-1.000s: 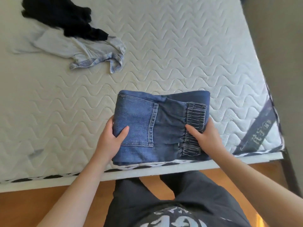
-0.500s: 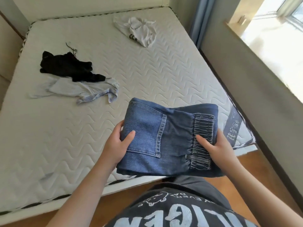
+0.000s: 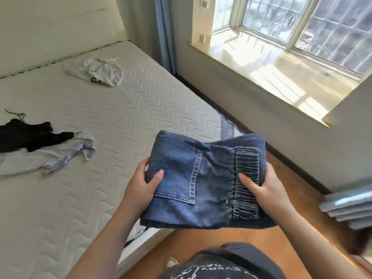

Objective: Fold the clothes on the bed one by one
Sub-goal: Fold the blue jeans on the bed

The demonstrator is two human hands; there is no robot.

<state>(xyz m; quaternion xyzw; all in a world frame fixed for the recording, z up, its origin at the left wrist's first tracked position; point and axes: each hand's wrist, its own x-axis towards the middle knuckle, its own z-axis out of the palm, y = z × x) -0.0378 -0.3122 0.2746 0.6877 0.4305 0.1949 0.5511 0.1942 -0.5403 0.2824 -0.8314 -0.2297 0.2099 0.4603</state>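
Sunlit beside the window, the bed (image 3: 104, 125) holds three unfolded garments, a white top (image 3: 101, 72) far and a black piece (image 3: 30, 135) over a pale blue one (image 3: 60, 156) left, while the left hand (image 3: 141, 184) and right hand (image 3: 263, 188) grip the folded jeans (image 3: 201, 178), lifted past the near right corner.

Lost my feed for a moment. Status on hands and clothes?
Left hand and right hand grip folded jeans, off the bed. Three clothes unfolded: white, black, light blue. Nothing blocking.

Matt blue denim jeans (image 3: 201, 178); quilted white mattress (image 3: 100, 127); glossy wooden floor (image 3: 251, 236).
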